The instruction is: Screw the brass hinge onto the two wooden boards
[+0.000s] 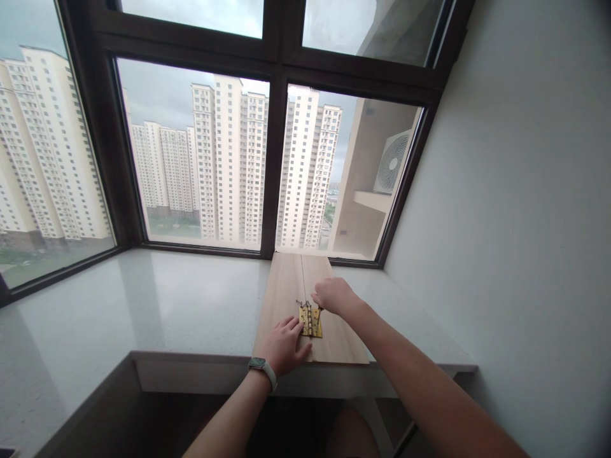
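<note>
A gold-coloured butt hinge [310, 322] lies unfolded across the seam between two pale wooden boards [286, 280]. My left hand [285, 346] rests on the left board with its fingers spread, fingertips at the hinge's left leaf and thumb pointing right. Above the right leaf, my right hand [335, 296] is closed in a fist around a thin-shafted hand tool [319, 314]. The tool's dark shaft slants down to the leaf; its handle is hidden in the fist. Several small dark screws [300, 303] show near the hinge's far edge.
The boards lie on a white windowsill counter [200, 305], reaching from its front edge to the dark window frame [273, 159]. A white wall [515, 191] rises on the right. Below the counter's front edge is a dark recess with my leg partly visible.
</note>
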A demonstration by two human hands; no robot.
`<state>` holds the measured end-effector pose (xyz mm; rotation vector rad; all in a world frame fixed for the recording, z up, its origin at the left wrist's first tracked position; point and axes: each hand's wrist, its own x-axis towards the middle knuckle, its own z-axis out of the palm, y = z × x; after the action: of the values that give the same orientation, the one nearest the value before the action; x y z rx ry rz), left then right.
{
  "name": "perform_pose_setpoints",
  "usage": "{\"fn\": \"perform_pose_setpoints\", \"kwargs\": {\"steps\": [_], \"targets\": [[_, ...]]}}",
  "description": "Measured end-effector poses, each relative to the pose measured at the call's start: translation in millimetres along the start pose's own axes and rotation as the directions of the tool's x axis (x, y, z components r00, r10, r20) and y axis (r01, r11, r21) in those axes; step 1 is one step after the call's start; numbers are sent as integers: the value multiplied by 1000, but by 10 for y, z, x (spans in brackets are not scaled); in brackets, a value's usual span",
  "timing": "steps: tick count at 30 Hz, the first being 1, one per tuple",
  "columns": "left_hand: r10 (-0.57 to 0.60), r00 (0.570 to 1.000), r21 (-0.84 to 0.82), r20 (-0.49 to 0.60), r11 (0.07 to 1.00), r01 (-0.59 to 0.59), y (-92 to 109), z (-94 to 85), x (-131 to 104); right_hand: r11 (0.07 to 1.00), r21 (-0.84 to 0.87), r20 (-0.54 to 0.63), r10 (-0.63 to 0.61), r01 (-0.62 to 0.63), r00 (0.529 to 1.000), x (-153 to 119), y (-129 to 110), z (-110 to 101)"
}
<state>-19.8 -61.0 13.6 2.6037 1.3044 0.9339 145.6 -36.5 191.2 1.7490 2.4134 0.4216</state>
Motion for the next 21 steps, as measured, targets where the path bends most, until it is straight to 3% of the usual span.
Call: {"fn": "perform_pose_setpoints", "kwargs": {"steps": [7,13,21], "targets": [[-6,1000,-2,12,1000,6,-8,13,-2,975,58,13,213,-214,977,-25,-22,-49],[-1,1000,5,8,1000,1,5,13,4,953,55,51,296,-298,954,14,-52,7],[-3,1000,7,2,1000,3,-10,47,3,974,41,33,220,-221,975,64,-78,21]]}}
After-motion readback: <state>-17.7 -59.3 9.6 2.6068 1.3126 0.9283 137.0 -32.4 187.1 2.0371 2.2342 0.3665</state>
